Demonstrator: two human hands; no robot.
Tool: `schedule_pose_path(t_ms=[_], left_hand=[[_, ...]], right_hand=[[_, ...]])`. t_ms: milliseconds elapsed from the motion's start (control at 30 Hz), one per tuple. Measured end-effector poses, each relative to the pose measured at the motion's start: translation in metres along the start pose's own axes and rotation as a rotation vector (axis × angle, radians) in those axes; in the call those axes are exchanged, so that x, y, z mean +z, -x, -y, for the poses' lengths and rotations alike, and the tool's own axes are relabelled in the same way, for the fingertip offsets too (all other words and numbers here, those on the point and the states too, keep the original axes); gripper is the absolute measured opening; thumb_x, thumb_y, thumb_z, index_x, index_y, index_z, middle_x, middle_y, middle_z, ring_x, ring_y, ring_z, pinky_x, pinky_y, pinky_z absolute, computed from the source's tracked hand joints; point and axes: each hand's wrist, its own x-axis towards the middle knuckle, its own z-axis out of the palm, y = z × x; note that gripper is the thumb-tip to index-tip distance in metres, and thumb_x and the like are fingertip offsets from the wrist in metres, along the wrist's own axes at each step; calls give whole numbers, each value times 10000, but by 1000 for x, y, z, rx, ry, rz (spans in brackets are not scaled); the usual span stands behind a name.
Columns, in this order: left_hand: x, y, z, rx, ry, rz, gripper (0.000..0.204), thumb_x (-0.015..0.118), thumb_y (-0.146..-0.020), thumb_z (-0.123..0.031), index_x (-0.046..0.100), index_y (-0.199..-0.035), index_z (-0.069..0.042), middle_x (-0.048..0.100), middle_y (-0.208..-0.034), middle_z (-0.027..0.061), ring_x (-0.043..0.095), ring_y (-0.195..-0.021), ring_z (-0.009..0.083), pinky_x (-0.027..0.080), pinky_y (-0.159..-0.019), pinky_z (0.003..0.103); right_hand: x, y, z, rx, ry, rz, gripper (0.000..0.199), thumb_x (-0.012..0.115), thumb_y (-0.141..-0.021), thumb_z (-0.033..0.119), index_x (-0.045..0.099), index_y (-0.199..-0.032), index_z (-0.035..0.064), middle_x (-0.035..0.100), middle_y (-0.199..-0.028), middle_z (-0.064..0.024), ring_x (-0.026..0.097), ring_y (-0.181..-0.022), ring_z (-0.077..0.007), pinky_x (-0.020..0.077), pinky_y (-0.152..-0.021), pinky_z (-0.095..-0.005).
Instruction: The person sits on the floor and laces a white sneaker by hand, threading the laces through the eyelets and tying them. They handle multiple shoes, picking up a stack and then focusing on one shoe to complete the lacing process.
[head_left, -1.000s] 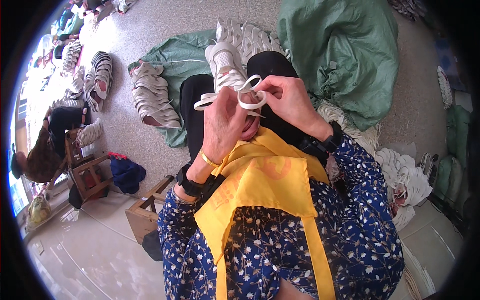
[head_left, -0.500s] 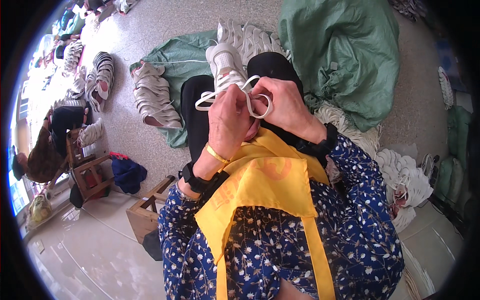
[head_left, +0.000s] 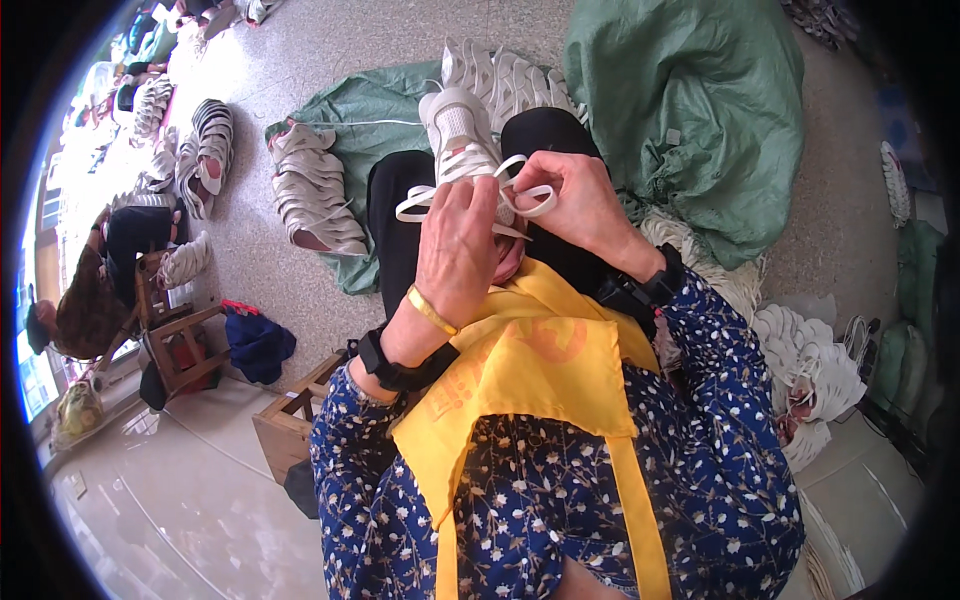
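Note:
A white shoe upper (head_left: 459,118) lies between my knees, toe pointing away, with a pink lining showing near its opening. White shoelace (head_left: 415,203) crosses its front and forms loops to either side. My left hand (head_left: 457,240) is closed with fingertips pinching the lace at the top of the lacing. Close on its right, my right hand (head_left: 575,205) pinches a lace loop between thumb and forefinger. Both hands sit over the shoe's opening, hiding part of it. A yellow apron (head_left: 520,365) covers my lap just below them.
Stacked white uppers (head_left: 312,190) lie on a green sheet (head_left: 375,95) to the left, with more uppers (head_left: 510,85) beyond my knees. A large green sack (head_left: 690,110) stands at the far right. White laces (head_left: 700,255) heap beside my right arm. A wooden stool (head_left: 290,420) stands at left.
My hands have drawn slightly apart; the right has shifted right with its loop. The left now lies flatter over the shoe's opening, and the loops look smaller and tighter.

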Motion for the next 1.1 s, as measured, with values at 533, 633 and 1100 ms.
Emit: schedule_pose_path(t_ms=[533,633,1100], left_hand=[[-36,47,34,-272,229,-21,269,722,-831,64,461,-823,-1,610,-736,116,619,-651,268,474,-587,330],[-30,50,36,-226,161,-55,258,734,-816,51,486,-847,-8,578,-756,108,587,-672,294,468,-598,372],[-2,57,18,66,190,169,455,768,-797,-83,563,-1195,-3,633,-1043,166,604,-1028,384,511,-924,467]], right_hand=[[1,-3,2,82,-58,41,147,771,-870,44,685,-961,-32,746,-848,-45,717,-777,-76,594,-695,-257],[4,0,8,58,-18,19,163,767,-865,55,668,-969,-22,744,-837,-82,745,-757,-129,599,-676,-286],[13,-12,8,120,-303,60,148,713,-864,-26,650,-998,-16,703,-857,-27,673,-703,-72,562,-637,-224]])
